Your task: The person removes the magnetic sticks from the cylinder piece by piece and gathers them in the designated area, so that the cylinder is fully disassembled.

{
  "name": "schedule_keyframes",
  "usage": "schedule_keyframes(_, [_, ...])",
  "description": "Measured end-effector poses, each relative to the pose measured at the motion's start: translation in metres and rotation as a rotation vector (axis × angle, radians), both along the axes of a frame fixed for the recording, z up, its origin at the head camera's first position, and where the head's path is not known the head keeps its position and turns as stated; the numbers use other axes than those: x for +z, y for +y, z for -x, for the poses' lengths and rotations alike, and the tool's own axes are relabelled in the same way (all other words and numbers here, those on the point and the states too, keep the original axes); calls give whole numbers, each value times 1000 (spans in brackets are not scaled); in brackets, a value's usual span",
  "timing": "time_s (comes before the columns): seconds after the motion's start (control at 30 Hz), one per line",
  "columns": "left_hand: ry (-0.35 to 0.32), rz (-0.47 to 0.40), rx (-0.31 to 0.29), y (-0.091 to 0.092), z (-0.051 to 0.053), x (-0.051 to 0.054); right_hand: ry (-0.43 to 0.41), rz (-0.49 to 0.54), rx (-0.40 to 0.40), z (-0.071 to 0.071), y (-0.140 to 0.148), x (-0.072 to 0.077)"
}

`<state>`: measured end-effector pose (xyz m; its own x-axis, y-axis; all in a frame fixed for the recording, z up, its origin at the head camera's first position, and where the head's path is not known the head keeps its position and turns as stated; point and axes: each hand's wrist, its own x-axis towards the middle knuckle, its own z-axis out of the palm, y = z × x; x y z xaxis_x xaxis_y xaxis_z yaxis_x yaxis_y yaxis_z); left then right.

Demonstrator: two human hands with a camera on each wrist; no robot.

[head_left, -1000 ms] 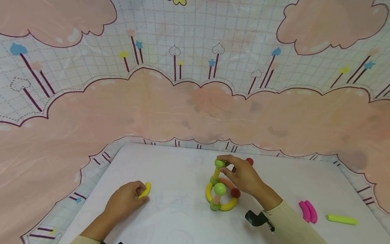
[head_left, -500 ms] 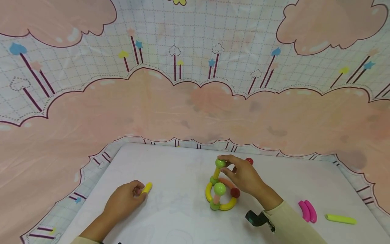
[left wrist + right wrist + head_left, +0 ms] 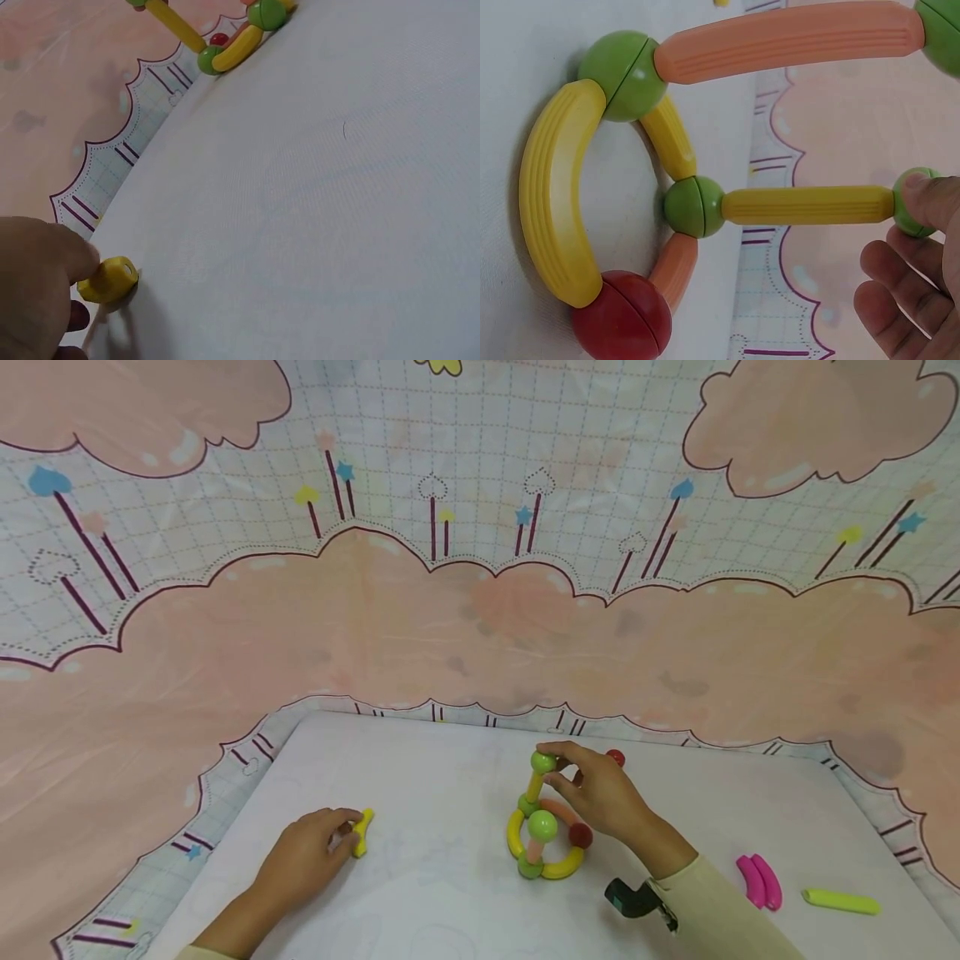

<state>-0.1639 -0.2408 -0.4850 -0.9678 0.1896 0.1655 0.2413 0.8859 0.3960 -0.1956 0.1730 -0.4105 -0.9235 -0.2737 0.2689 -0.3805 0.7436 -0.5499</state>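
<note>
My left hand [image 3: 303, 857] pinches a short curved yellow rod [image 3: 363, 833] at the left of the table; its end shows in the left wrist view. At the table's middle stands a magnetic-looking construction of balls and rods. Its ring has curved yellow rods [image 3: 559, 195], an orange rod [image 3: 675, 271], green balls [image 3: 694, 206] and a red ball [image 3: 622, 316]. Two rods rise from it: a straight yellow one [image 3: 808, 205] and an orange one [image 3: 791, 41], each topped by a green ball. My right hand [image 3: 603, 793] holds the green ball [image 3: 543, 762] on the yellow upright between thumb and fingers.
Another red ball [image 3: 616, 757] lies behind the right hand. Two curved magenta rods [image 3: 759, 882] lie side by side on the right, left of a yellow-green straight rod [image 3: 840, 901]. A patterned cloth [image 3: 450, 635] hangs behind the white table [image 3: 420, 785].
The curved yellow rod has turned within the left hand's fingers, which have shifted their hold on it. The right hand and the construction look the same.
</note>
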Motion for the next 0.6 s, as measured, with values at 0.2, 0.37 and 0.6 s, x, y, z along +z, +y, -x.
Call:
schedule_keyframes(0.2, [-34, 2, -22, -3, 0, -1, -4, 4, -2, 0, 0, 0])
schedule_keyframes(0.37, [-61, 17, -38, -8, 0, 0, -17, 5, -12, 0, -1, 0])
schedule_keyframes(0.6, [-31, 59, -86, -7, 1, 0, -21, 10, -18, 0, -1, -1])
